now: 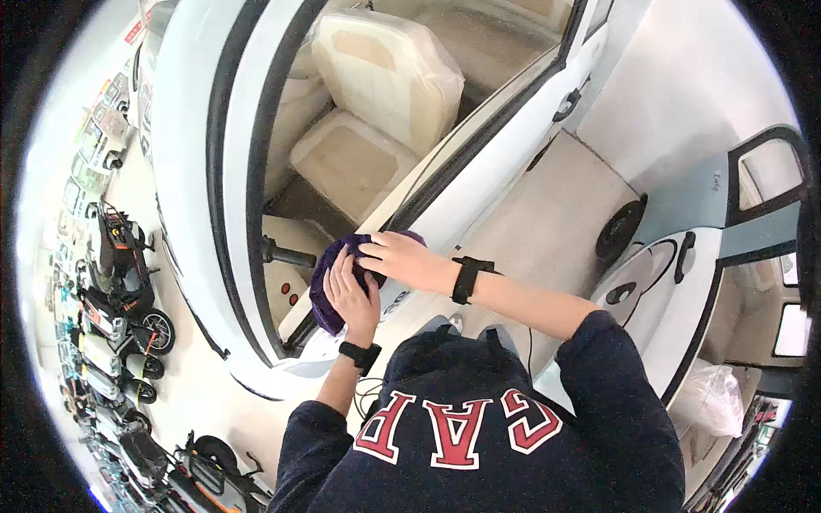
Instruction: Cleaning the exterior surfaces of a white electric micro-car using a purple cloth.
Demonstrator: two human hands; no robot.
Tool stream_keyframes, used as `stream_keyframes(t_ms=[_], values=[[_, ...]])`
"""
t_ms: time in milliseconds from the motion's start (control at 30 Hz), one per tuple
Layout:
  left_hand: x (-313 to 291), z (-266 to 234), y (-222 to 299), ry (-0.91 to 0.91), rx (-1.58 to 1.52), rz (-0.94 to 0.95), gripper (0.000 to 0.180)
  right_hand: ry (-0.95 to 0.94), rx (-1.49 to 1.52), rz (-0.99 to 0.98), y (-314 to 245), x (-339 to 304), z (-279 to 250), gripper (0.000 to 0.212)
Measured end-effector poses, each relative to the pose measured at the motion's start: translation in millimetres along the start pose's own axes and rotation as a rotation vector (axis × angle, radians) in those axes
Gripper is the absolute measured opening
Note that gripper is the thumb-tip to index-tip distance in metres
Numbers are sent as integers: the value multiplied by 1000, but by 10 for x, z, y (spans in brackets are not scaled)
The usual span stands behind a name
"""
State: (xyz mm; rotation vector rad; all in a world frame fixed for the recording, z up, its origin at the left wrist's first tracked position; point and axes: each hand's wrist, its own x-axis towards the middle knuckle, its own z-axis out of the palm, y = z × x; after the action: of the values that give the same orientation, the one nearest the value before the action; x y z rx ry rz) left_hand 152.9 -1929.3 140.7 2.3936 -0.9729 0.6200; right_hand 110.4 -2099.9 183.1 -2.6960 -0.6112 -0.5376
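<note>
Lying on one purple cloth (323, 301) are two bare hands, and the cloth sits beneath both of them, at the window edge of one white vehicle door (483, 201). The left hand (357, 308) has its fingers stretched out and slightly spread over the cloth; the right hand (409, 259) bends its fingers across the top, though I cannot tell whether they pinch a fold. Each wrist carries one dark band, the left band (360, 355) just below the left hand and the right band (470, 280) just behind the right. Just left of the left hand are one short black stalk (289, 255) and two red round spots (293, 300). Beyond both hands stands one pale seat (389, 81) under clear plastic. Well to the right of the right hand are one blue-and-white vehicle (684, 195) and one translucent bag (714, 398). Well left of the left hand stand several two-wheelers (128, 265), too crowded to count.
</note>
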Motion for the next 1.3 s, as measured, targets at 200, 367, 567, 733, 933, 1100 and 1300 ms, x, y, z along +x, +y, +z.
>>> stream_keyframes(t_ms=[200, 367, 567, 733, 933, 1100, 1300], values=[[213, 245, 268, 19, -34, 56, 43, 62, -108, -69, 325, -87, -232, 14], [338, 573, 504, 104, -72, 30, 46, 146, -135, -148, 616, -178, -500, 15], [835, 847, 955, 202, -28, 10, 50, 189, -12, -163, 1181, -409, -922, 34], [1459, 996, 1531, 167, 102, 72, 49, 218, -11, -129, 1876, -649, -1351, 39], [2276, 1441, 2429, 15, 160, 121, 45, 270, 30, 25, 2912, -1101, -1797, 44], [2659, 1976, 2923, 35, 199, 157, 47, 302, 91, 84, 3514, -1369, -2131, 49], [2763, 2057, 3060, -75, 222, 126, 48, 228, -96, 151, 3654, -1459, -2201, 56]])
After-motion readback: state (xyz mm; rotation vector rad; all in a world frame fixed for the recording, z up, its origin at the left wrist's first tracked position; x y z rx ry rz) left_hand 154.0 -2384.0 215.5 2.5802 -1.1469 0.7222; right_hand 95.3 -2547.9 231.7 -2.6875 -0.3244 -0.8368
